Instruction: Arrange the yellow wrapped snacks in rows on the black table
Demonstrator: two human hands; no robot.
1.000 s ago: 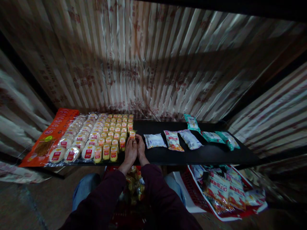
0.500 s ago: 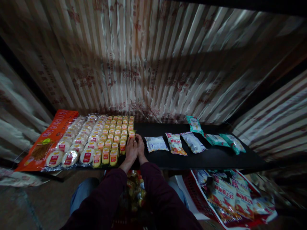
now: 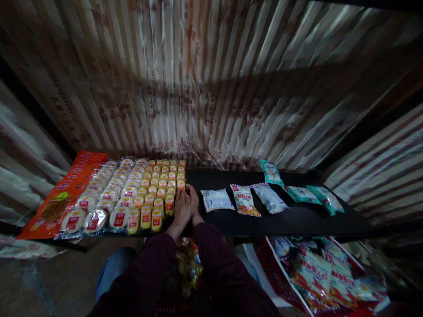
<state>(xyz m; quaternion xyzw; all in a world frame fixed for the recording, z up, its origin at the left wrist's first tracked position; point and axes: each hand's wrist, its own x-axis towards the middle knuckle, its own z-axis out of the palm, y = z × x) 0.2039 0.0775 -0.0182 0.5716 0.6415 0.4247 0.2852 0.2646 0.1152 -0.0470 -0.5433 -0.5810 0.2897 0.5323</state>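
Observation:
Several small yellow packaged cakes with red-and-white labels stand in tight columns on the black shelf. At the near end of the rightmost column, my left hand and my right hand are side by side, fingers curled in and almost touching. Between their fingertips is a packaged cake, its near part covered by the fingers. To the left of the yellow cakes lie columns of round white packaged cakes. A blue-and-white snack bag lies just right of my right hand.
An orange packet lies at the shelf's left end. Farther right are a red-lettered snack bag, another white bag and green bags. Below stand a red basket of snack bags and gold-wrapped items. Striped curtain hangs behind.
The view has shifted slightly. Both hands stay together at the same cake column, with little visible movement.

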